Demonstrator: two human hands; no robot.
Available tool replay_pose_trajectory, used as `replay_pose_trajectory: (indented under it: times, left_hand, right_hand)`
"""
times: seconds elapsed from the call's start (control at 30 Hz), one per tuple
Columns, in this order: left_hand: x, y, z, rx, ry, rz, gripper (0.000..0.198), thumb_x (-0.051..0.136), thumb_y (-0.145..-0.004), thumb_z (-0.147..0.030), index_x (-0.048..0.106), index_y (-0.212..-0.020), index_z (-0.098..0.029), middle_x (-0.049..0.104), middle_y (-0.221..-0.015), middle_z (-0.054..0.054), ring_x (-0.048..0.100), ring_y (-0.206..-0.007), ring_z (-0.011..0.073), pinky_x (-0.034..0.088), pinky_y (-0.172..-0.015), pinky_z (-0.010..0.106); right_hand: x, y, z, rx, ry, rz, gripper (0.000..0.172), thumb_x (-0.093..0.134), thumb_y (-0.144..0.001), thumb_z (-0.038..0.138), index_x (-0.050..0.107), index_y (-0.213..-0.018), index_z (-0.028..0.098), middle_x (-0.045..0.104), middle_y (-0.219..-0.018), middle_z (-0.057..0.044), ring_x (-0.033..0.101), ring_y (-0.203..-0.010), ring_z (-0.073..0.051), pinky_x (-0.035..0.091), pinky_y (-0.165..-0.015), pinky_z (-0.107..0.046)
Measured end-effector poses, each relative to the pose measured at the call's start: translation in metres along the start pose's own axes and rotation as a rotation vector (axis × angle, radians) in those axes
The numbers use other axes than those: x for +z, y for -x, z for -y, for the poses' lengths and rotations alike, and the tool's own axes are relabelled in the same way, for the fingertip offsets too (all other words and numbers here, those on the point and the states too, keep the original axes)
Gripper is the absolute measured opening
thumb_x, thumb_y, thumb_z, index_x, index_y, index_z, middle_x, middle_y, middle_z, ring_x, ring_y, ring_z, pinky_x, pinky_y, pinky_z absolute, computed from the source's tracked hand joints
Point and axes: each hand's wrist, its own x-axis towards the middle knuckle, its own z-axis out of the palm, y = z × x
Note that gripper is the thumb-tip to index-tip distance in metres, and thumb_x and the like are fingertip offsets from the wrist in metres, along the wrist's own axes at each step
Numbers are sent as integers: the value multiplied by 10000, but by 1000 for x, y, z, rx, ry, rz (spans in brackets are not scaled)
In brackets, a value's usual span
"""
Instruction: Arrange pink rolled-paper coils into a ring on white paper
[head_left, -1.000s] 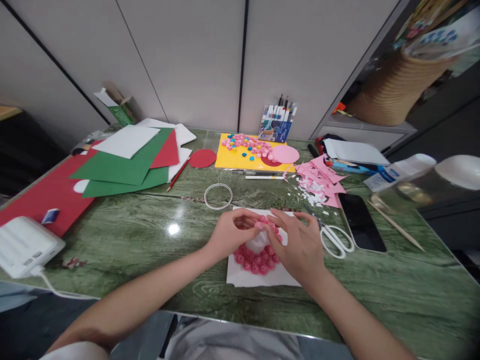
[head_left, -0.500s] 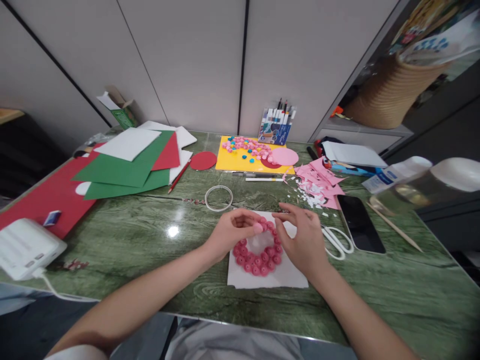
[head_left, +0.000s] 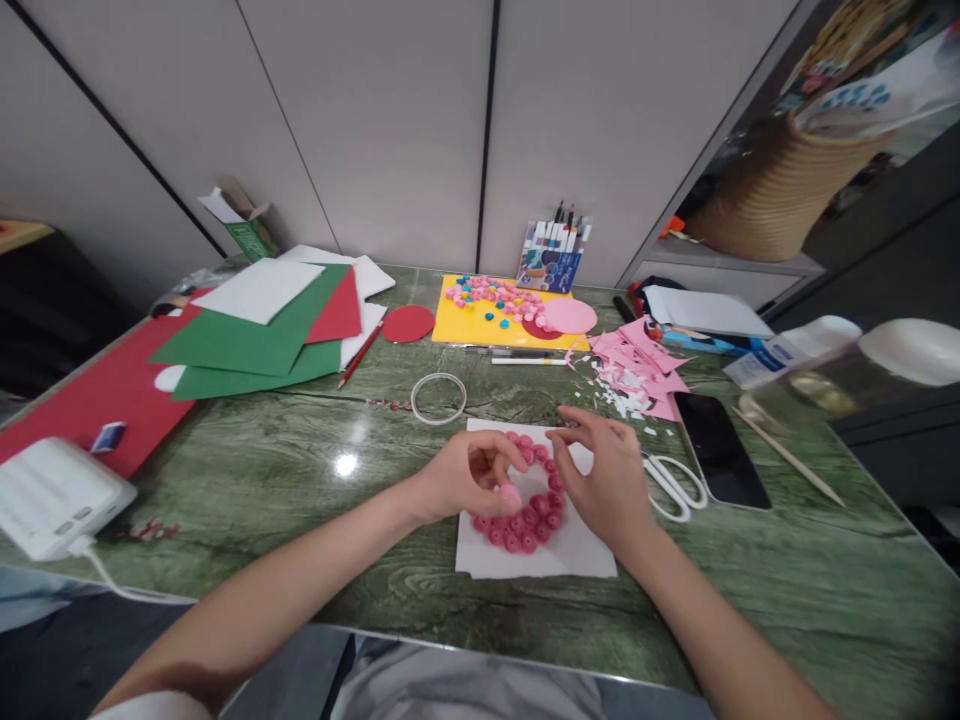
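On a white sheet (head_left: 472, 560) lies a ring of rolled pink paper coils (head_left: 529, 515), double-rowed along its near side. My left hand (head_left: 466, 475) is over the ring's left part, fingers curled. At its thumb tip shows a small pale pink round piece (head_left: 510, 496), blurred, apparently held between thumb and fingers. My right hand (head_left: 609, 475) is at the ring's right edge. Its index finger is stretched out, with the thumb apart from it, and I see nothing held there.
Behind lies a yellow sheet (head_left: 457, 325) with pink, blue and yellow pieces. White scissors (head_left: 679, 490), a phone (head_left: 721, 450) and pink paper scraps (head_left: 637, 360) are at right. A white hoop (head_left: 439, 398), a red pencil (head_left: 361, 352) and green sheets (head_left: 232, 340) lie left.
My left hand has drawn back toward me, its thumb and the pink piece now lower over the ring, uncovering more of the upper coils. My right hand stays nearly still.
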Motion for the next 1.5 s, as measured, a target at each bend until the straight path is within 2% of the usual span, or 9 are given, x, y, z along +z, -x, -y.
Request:
replay_pose_trajectory:
  times: [0.17,0.43,0.57,0.73,0.93,1.0,1.1,1.27,1.5]
  left_hand:
    - [-2,-2,2,-26,26,11,311,798,-497,-257,595,-701,-139,567,-595,-16,480,-511,62,362,-491,176]
    - [1,-9,2,-6,296,-75,231,722,-657,-241,538,-771,-160,601,-721,-13,637,-668,123,442,-586,198]
    - [1,-10,2,29,310,-132,194,729,-646,-188,584,-764,-137,620,-754,-1,613,-682,87,445,-637,184]
    - [-3,-12,5,33,263,-197,222,745,-615,-167,617,-796,-154,601,-721,-23,550,-626,51,406,-568,150]
    - [-9,-10,10,30,123,-153,325,811,-479,-165,612,-736,-145,561,-561,-46,475,-501,50,366,-506,167]
    - [-9,-9,10,16,95,-127,340,817,-462,-167,608,-729,-140,557,-551,-47,465,-493,50,353,-499,167]
    - [-6,-9,9,7,106,-117,285,797,-514,-183,600,-716,-140,583,-601,-36,495,-536,57,367,-519,166]
    - [2,-12,11,16,82,-194,210,754,-597,-205,648,-767,-145,662,-789,19,591,-721,107,446,-670,211]
    - [5,-9,14,-22,78,-192,299,743,-610,-197,671,-896,-153,687,-891,53,626,-810,156,471,-744,255]
  right_hand:
    - [1,0,0,-7,8,-10,290,505,-810,240,468,-1097,220,700,-800,-22,639,-808,-202,366,-829,-399]
    - [2,0,-3,-23,20,-4,294,510,-809,225,460,-1098,208,692,-790,-17,632,-811,-196,365,-836,-396]
    - [3,0,-3,-33,29,-8,288,507,-810,221,463,-1094,210,691,-795,-19,631,-801,-198,365,-837,-399]
    - [2,0,-2,-38,33,3,304,516,-802,205,456,-1100,210,688,-800,-10,627,-805,-183,361,-844,-383]
    - [2,1,0,-10,9,38,304,522,-803,206,459,-1100,200,679,-763,0,618,-800,-179,346,-856,-383]
    - [1,1,3,5,-33,61,292,520,-809,214,465,-1095,201,676,-761,2,612,-807,-179,332,-875,-391]
    - [-2,2,10,103,-204,146,290,522,-818,245,464,-1101,217,663,-763,6,595,-849,-181,349,-867,-373]
    - [-4,3,24,267,-589,290,245,543,-812,327,499,-1038,243,520,-676,41,522,-643,-120,421,-670,-266]
    - [5,3,24,365,-690,342,220,529,-822,346,520,-1015,241,485,-676,40,485,-634,-108,391,-587,-234]
